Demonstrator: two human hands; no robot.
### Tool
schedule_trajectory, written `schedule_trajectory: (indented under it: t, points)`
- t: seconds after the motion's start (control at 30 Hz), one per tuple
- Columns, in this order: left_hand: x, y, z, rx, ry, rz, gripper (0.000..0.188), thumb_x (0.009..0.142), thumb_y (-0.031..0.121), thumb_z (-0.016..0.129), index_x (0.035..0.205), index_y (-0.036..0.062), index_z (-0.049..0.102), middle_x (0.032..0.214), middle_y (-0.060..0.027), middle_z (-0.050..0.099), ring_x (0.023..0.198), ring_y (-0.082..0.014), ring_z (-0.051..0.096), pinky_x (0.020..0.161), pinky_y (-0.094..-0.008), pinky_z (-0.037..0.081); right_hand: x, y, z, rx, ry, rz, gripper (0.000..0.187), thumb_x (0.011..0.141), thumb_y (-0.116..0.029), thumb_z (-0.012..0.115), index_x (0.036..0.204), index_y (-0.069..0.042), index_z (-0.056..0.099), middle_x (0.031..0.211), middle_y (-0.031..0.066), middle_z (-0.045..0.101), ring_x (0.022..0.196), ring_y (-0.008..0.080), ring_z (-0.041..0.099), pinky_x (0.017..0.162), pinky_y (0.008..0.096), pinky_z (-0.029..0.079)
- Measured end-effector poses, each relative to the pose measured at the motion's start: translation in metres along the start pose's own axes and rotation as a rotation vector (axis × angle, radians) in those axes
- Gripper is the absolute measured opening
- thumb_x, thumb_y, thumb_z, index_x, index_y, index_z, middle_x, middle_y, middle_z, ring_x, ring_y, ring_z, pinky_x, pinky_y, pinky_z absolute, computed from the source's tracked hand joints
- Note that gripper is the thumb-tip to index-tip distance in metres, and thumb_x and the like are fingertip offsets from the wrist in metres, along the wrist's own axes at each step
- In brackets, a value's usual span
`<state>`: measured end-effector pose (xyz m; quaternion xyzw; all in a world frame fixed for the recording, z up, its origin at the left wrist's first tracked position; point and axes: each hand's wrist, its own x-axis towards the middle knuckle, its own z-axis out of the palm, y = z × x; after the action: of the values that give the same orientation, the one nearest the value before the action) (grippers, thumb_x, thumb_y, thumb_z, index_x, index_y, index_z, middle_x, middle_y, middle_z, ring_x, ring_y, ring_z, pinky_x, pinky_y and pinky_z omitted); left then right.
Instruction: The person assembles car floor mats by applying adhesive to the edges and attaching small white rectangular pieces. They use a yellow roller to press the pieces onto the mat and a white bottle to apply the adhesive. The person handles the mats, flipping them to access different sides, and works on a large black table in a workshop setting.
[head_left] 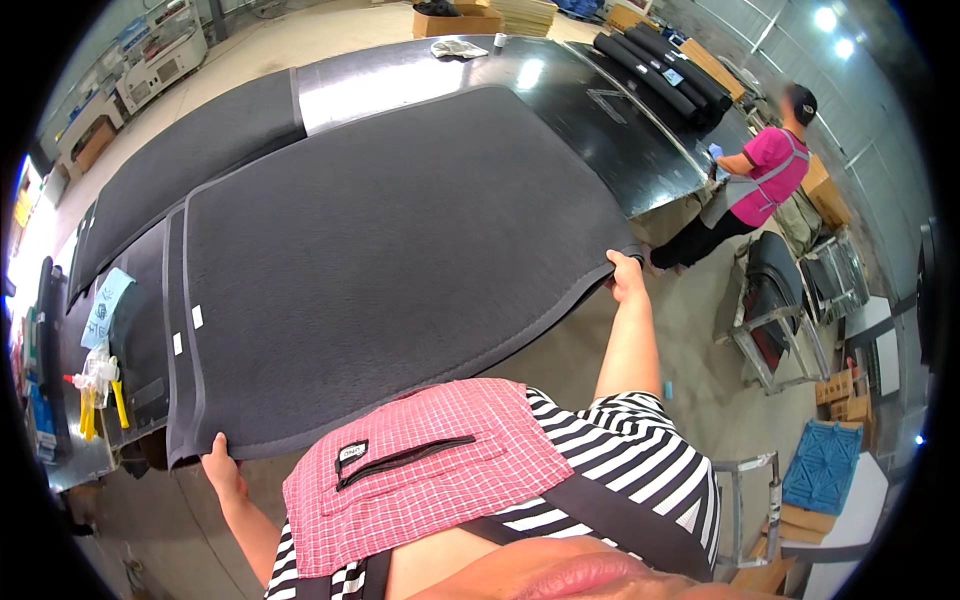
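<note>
A large black mat (400, 240) with a stitched-looking border lies across the table and hangs over its near edge toward me. My left hand (226, 470) is closed on its near left corner, thumb on top. My right hand (627, 276) grips the near right corner, where the edge curls up a little; the fingers beneath are partly hidden. Two small white labels (197, 317) show near the left border. Another mat's edge shows just under this one on the left side.
More black mats (200, 150) lie at the far left. A shiny dark tabletop (420, 75) extends behind, with black rolls (665, 75) at the far right. A co-worker (775, 165) stands there. Yellow-handled tools (100, 390) lie at left; metal frames (785, 300) and a blue pallet (822, 468) are on the right.
</note>
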<state>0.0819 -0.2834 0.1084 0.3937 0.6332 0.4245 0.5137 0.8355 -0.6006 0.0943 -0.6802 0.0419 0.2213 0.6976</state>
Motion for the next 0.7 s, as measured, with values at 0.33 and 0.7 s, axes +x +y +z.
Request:
schedule_trajectory:
  t: [0.33,0.7]
  points:
    - [-0.008,0.132,0.055,-0.393,-0.164,0.509,0.045,0.088,0.007,0.070,0.129,0.0003,0.056,0.119,-0.0078,0.063,0.107,-0.0215,0.061,0.096,-0.0368,0.050,-0.008,-0.094,0.019,0.170,-0.114,-0.360,0.016,0.088,-0.016,0.071,0.101,-0.006,0.068,0.094,0.0032,0.069,0.072,0.0166,0.066,0.054,0.0270,0.049]
    - [-0.041,0.197,-0.064,-0.522,-0.411,0.848,0.066,0.084,0.033,0.080,0.131,-0.0078,0.058,0.127,-0.0212,0.062,0.116,-0.0322,0.063,0.101,-0.0429,0.052,-0.086,-0.231,-0.068,0.313,-0.349,-0.199,0.050,0.097,-0.036,0.061,0.128,0.003,0.059,0.129,0.0149,0.064,0.117,0.0313,0.060,0.104,0.0442,0.046]
